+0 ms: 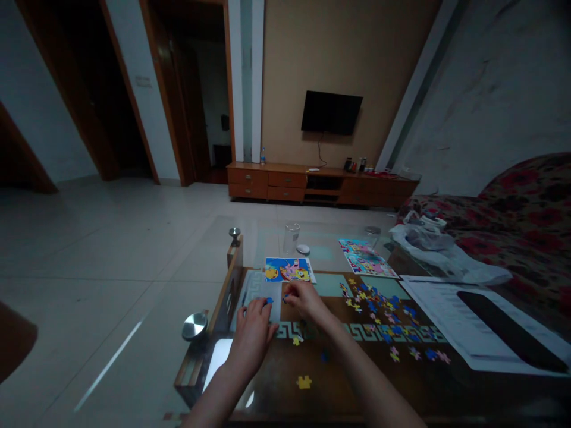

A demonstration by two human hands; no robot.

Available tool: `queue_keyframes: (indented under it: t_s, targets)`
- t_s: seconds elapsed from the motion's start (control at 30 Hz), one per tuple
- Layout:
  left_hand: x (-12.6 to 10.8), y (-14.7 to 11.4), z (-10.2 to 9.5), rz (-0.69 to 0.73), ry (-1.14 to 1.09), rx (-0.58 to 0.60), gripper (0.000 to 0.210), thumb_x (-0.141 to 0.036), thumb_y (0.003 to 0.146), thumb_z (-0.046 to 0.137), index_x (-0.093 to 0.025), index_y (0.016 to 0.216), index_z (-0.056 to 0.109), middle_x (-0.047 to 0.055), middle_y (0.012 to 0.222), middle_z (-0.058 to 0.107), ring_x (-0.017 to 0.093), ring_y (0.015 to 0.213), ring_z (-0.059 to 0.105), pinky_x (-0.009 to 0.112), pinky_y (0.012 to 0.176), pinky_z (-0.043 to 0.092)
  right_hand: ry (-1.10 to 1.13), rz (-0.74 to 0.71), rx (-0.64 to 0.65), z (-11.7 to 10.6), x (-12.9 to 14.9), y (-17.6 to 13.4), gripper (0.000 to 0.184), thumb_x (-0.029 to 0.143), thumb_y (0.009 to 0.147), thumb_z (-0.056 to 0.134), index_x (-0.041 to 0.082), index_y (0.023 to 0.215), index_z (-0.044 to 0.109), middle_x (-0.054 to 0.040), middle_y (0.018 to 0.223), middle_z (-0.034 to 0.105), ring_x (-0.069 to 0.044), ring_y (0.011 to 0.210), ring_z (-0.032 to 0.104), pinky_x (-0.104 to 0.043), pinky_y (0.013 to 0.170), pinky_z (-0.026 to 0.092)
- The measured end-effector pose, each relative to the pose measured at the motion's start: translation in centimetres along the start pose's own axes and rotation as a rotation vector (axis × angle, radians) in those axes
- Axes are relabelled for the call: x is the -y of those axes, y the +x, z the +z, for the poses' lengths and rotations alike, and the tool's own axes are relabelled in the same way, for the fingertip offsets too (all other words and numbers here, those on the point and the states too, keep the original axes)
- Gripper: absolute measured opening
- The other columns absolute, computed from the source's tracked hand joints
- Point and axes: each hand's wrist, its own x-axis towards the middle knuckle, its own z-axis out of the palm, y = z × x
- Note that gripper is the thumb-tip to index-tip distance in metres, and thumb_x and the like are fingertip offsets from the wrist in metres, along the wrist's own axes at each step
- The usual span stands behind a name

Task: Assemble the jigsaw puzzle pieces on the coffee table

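My left hand rests palm down on the glass table, its fingers apart and the fingertips by a blue jigsaw puzzle piece. Close beside it, my right hand pinches a small dark blue puzzle piece between thumb and finger. A cartoon picture card lies just beyond both hands. To the right, several loose puzzle pieces are scattered in a pile. A yellow piece and a smaller yellowish piece lie nearer to me.
Farther back are a clear glass jar, a white lid and a second jar. Two cartoon sheets lie right of them. Papers, a long black object and a plastic bag occupy the right side.
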Motion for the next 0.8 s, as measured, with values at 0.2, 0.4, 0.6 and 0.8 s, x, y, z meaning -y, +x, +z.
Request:
queue_keyframes:
  t_s: [0.2,0.4,0.6,0.8]
  targets:
    - [0.2,0.1,0.0,-0.015,-0.027,0.022,0.034,-0.018,0.087,0.053,-0.016,0.121,0.057,0.012,0.134,0.054,0.028,0.125,0.047,0.048,0.102,0.035,0.0,0.024,0.064,1.4,1.9,1.4,0.016,0.005,0.071,0.063,0.015,0.079,0.072,-0.0047,0.082,0.073,-0.016,0.078,0.064,-0.024,0.072,0.044]
    - [0.4,0.3,0.2,-0.011,-0.047,0.005,0.033,-0.018,0.086,0.051,-0.017,0.118,0.057,0.012,0.13,0.055,0.028,0.122,0.047,0.05,0.101,0.035,-0.062,0.049,0.096,1.2,3.1,1.4,0.019,0.007,0.073,0.063,0.017,0.084,0.073,-0.0057,0.089,0.074,-0.019,0.085,0.065,-0.027,0.077,0.046]
    - [0.5,0.3,0.4,-0.018,-0.032,0.003,0.035,-0.017,0.087,0.051,-0.016,0.121,0.056,0.011,0.13,0.055,0.029,0.122,0.047,0.049,0.1,0.036,-0.214,0.095,0.062,1.5,3.5,1.4,0.013,0.014,0.072,0.069,0.017,0.085,0.074,-0.0073,0.09,0.073,-0.02,0.086,0.064,-0.027,0.074,0.043]
    - [0.7,0.3,0.7,-0.004,-0.028,-0.014,0.033,-0.018,0.086,0.052,-0.016,0.118,0.057,0.011,0.129,0.055,0.028,0.122,0.047,0.049,0.1,0.036,-0.137,0.092,0.088,1.5,2.5,1.5,0.018,0.011,0.071,0.069,0.016,0.088,0.073,-0.0061,0.088,0.073,-0.018,0.084,0.064,-0.026,0.074,0.043]
